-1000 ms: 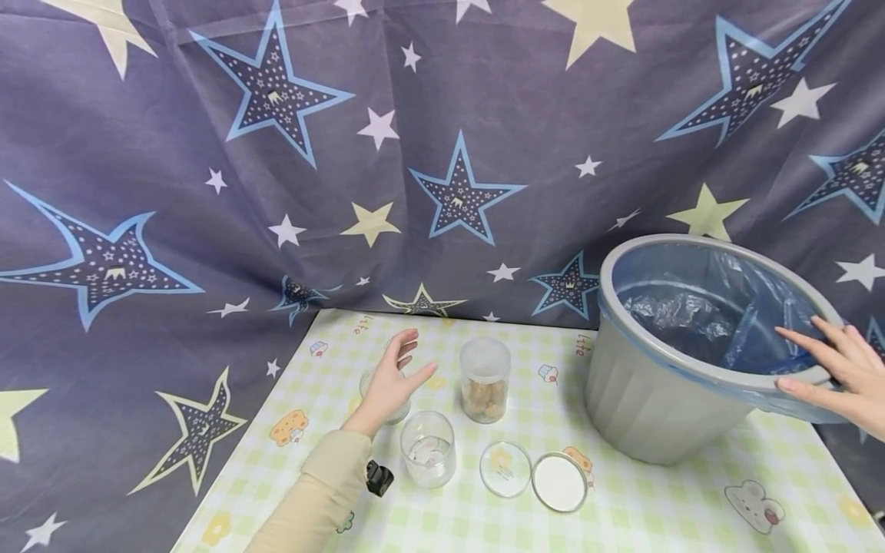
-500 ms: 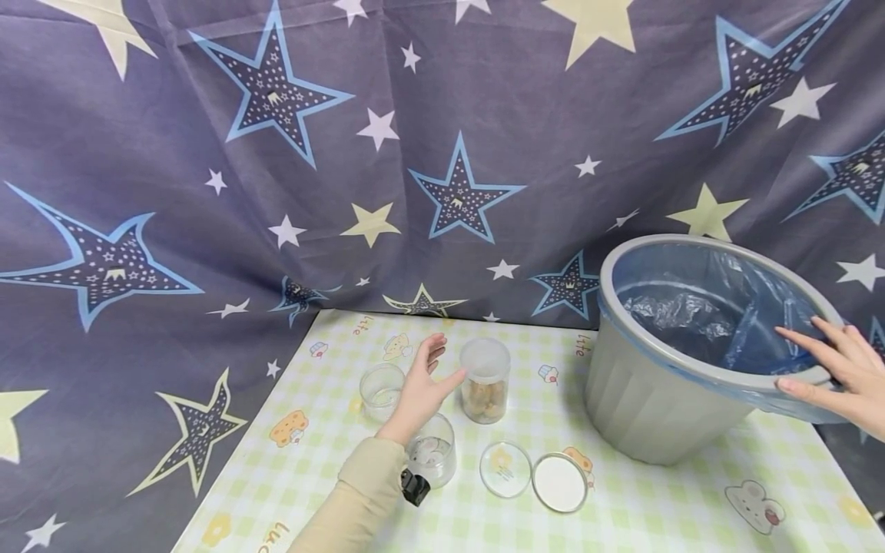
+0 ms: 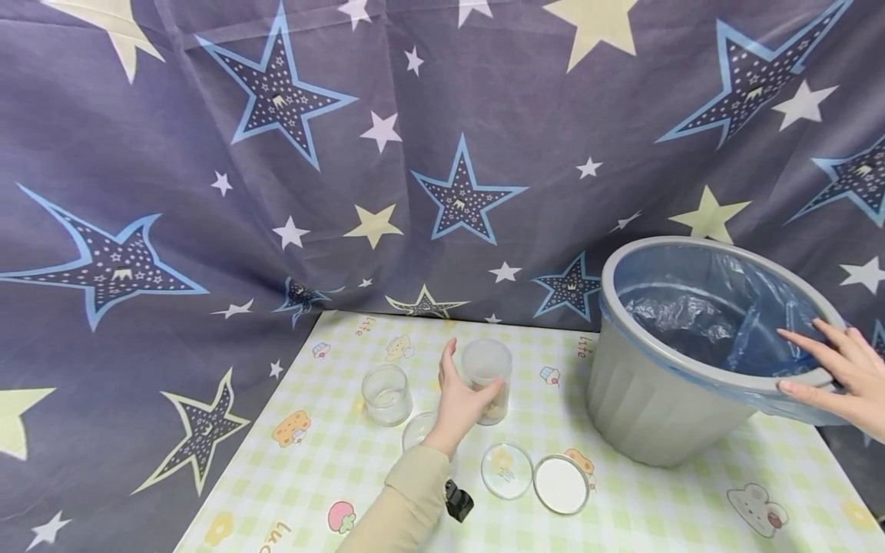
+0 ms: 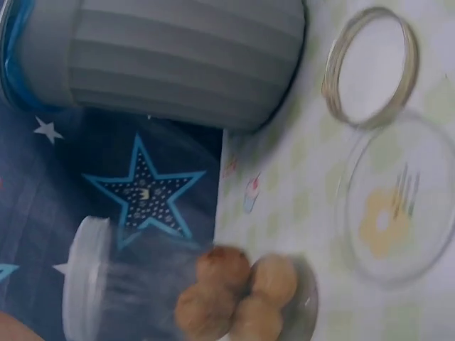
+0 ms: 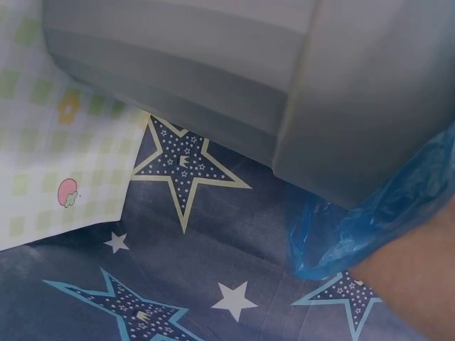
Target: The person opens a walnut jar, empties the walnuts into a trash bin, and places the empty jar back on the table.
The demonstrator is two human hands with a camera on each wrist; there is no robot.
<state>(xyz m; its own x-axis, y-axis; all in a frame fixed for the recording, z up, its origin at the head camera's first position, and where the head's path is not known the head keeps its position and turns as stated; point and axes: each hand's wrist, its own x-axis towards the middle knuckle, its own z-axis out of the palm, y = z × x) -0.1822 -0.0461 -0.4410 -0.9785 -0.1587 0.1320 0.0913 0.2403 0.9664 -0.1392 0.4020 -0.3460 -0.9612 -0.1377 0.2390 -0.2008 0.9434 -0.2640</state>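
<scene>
lidded clear jar (image 3: 486,379) of brown balls, upright beside tilted grey bin (image 3: 664,399)

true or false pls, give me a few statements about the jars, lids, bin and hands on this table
1. The left hand is at the lidded jar holding brown round pieces. True.
2. The bin has a red liner. False: the liner is blue.
3. The right hand rests on the bin's rim. True.
4. Both loose lids are stacked on the empty jar. False: they lie flat on the table.

Three jars (image 3: 486,380), two loose lids (image 3: 507,469), one bin (image 3: 657,392), two hands (image 3: 462,401)
</scene>
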